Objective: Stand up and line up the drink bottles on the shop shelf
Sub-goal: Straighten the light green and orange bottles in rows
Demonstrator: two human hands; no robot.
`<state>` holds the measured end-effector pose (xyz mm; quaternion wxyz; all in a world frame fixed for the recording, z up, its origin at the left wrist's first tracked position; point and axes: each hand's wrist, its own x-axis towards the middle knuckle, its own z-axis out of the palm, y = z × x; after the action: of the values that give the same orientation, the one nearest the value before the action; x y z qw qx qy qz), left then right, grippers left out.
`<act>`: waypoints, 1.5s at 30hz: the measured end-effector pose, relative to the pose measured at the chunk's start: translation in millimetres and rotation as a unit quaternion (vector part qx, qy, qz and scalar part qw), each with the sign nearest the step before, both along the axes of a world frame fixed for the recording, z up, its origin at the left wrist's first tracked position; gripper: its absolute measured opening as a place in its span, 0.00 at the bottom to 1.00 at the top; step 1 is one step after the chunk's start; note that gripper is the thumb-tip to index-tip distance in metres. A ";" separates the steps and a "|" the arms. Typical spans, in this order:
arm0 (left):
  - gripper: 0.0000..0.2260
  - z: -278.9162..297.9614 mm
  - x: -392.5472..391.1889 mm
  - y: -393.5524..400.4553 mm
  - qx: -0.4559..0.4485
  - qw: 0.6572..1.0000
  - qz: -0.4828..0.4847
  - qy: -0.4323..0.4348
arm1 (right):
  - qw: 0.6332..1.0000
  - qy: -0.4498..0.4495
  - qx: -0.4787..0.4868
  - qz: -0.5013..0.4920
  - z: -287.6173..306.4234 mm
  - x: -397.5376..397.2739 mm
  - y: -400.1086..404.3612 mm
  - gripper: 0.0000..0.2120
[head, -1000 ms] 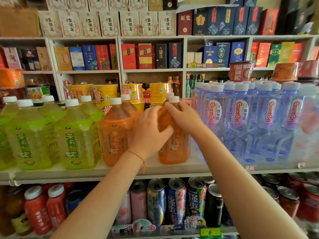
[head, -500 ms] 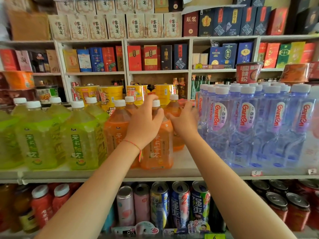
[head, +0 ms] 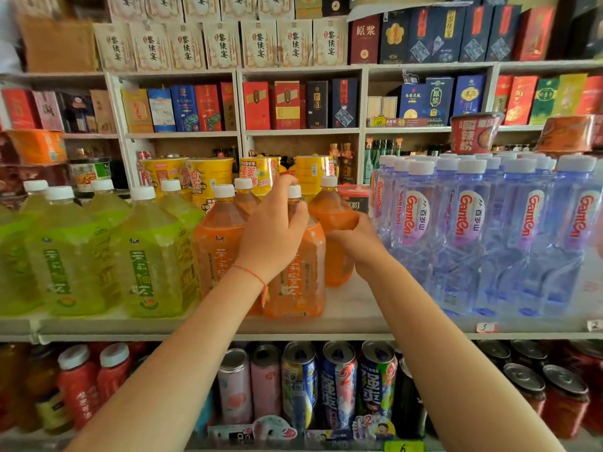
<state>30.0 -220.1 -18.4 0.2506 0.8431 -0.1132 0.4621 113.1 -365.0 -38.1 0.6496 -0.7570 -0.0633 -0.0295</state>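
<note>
Two hands at mid-shelf: left hand [head: 274,230] gripped the upright front orange plastic tea bottle [head: 298,265]; right hand [head: 359,246], apparently cupping, met the rear orange bottle [head: 332,230] just behind, nearer right.

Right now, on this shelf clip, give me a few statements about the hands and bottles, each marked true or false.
1. The left hand grips the shoulder of the front orange bottle. True.
2. The right hand holds a clear water bottle. False: it rests against the rear orange bottle, beside the water bottles.
3. The green tea bottles stand left of the orange ones. True.
4. The front orange bottle lies on its side. False: it stands upright on the shelf.
5. The cans sit on the shelf below. True.
</note>
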 end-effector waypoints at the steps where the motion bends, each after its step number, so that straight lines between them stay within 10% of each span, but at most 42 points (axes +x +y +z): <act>1: 0.14 0.2 -0.2 0.3 -0.001 1.000 -0.006 -0.001 | 0.999 0.009 0.023 0.023 -1.2 0.1 -3.3 0.40; 7: 0.14 -1.5 0.0 1.8 -0.015 1.000 -0.023 -0.002 | 0.993 -0.010 0.100 0.059 -8.0 -10.9 -5.6 0.21; 21: 0.15 -6.1 13.7 -37.3 -0.149 0.986 -0.070 -0.014 | 0.987 0.009 0.160 -0.009 -3.1 -41.0 4.4 0.16; 29: 0.26 -42.9 26.9 -33.7 -0.595 0.740 -0.185 0.252 | 0.964 0.081 0.254 0.020 -4.1 -42.9 7.3 0.17; 45: 0.28 -42.4 -4.5 -39.1 -0.591 0.730 -0.203 0.277 | 0.970 0.099 0.216 0.047 -6.3 -70.9 5.8 0.24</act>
<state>25.5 -259.2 -60.8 0.8064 0.5723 0.0890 0.1198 42.3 -359.2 -44.3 0.8014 -0.5942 -0.0268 0.0630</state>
